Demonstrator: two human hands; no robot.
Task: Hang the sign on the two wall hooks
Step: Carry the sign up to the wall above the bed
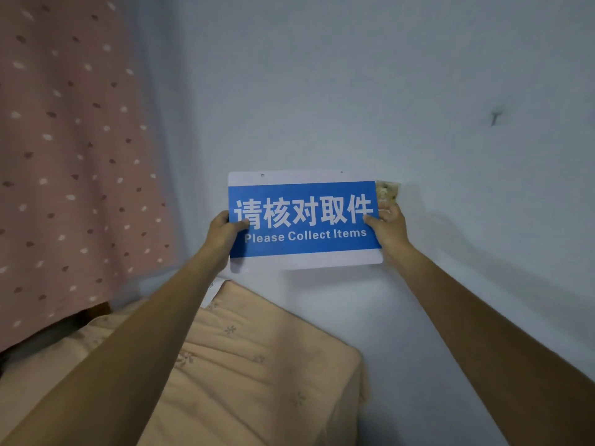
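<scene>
Head view, single moment. Two bare forearms enter from the lower corners of the frame and converge on centre.

Nearest, lower centre: a peach quilted cover (257, 365) with faint flower stitching lies over a blocky shape, its far corner reaching up under the sign.

Left hand (225, 231), centre-left: closed on the left edge of the sign (304, 220), thumb lying across the blue face near the first printed character, fingers wrapped behind the edge.

Right hand (388, 225), centre-right: pinching the right edge of the sign, thumb on the front face, fingers behind (fingertips mostly hidden by the board).

Sign: rectangular, white border, blue panel with white Chinese characters and "Please Collect Items" beneath. It is held flat, close against the wall (354, 91), at centre frame, tilted slightly with the right side lower. Two small holes sit in the top white strip, left hole (262, 175) and right hole (342, 171) at the very top edge. Cannot tell whether either hole is on a hook; no hook is clearly visible above the board.

Behind the sign's upper right corner: a small patterned, yellowish patch (388, 189) on the wall, partly covered.

Farther, upper right: a dark T-shaped mark (495, 117) on the pale wall.

Left side of frame: pink curtain (64, 140) with dark and white spots, hanging down to the cover.
</scene>
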